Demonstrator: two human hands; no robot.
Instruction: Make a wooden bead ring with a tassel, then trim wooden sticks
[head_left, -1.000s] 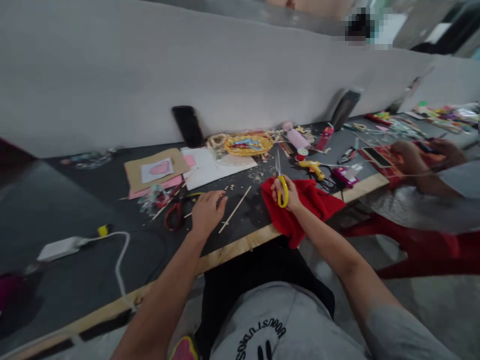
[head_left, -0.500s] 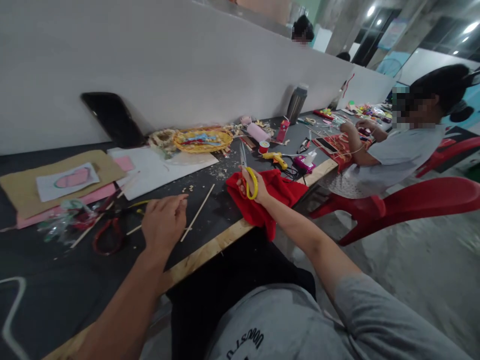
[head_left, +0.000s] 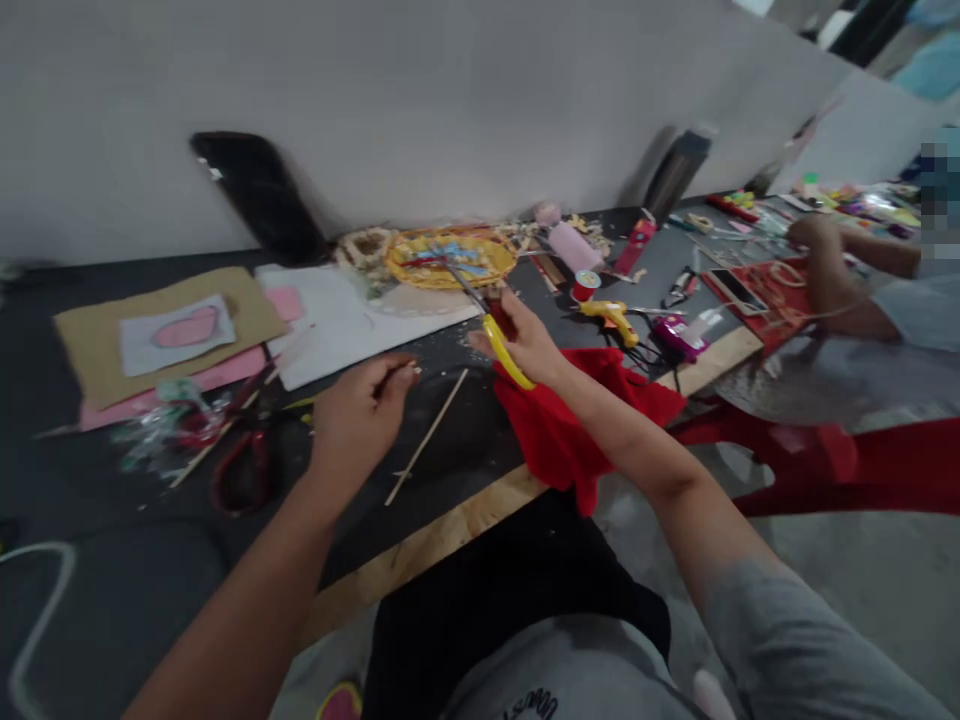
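My right hand [head_left: 534, 345] is closed on a pair of yellow-handled scissors [head_left: 507, 355], whose metal blades point up and left toward a yellow woven tray [head_left: 397, 268]. Below that hand, a red cloth [head_left: 574, 430] drapes over the table's front edge. My left hand [head_left: 364, 408] hovers above the dark tabletop with its fingers curled and pinched. A tiny pale bit shows at its fingertips, too small to name. Between the hands lies a thin wooden stick [head_left: 431, 430]. Left of my left hand is a tool with dark red loop handles [head_left: 244, 475], blurred.
A phone [head_left: 259, 195] leans on the wall behind papers and brown card [head_left: 97, 335]. To the right are a thread spool [head_left: 586, 287], a yellow glue gun [head_left: 609, 312], a purple item [head_left: 677, 340] and a flask [head_left: 679, 175]. Another person's arm [head_left: 840, 270] works beyond, near a red chair [head_left: 885, 455].
The view has turned left and down. The scissors have tipped so their blades point left, over toward the left hand's side. The left hand's fingers have curled into a pinch.
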